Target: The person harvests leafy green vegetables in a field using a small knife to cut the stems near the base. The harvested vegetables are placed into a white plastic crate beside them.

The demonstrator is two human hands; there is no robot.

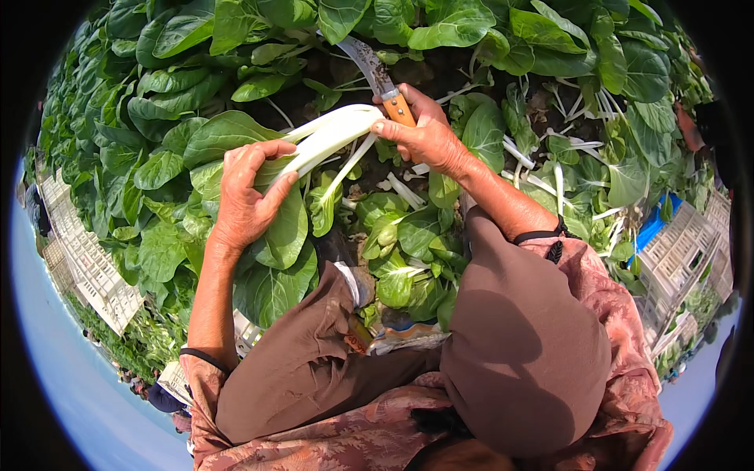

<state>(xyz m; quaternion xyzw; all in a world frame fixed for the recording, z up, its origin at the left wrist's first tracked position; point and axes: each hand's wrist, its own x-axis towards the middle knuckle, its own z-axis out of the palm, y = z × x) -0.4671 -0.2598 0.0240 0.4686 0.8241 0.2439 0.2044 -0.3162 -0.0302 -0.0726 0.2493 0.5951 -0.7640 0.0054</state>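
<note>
A head of leafy greens with thick white stalks [321, 141], much like bok choy, lies across both my hands. My left hand [250, 188] grips it where the stalks turn to green leaf. At the root end, my right hand [427, 132] has its thumb pressed against the pale base. That same hand holds a curved knife by its riveted wooden handle [399, 109]. The knife's blade [362, 59] is smeared with dirt and points up and left, its tip partly behind leaves. One thin leaf stalk [347, 171] hangs down from the base of the head.
Dense standing greens [171, 88] fill the left and far side. Cut leaves and stalks [406, 235] litter the soil between my legs, with more trimmings [565, 153] at right. White plastic crates [94, 259] stand at left, others [677, 247] at right beside a blue sheet [655, 224].
</note>
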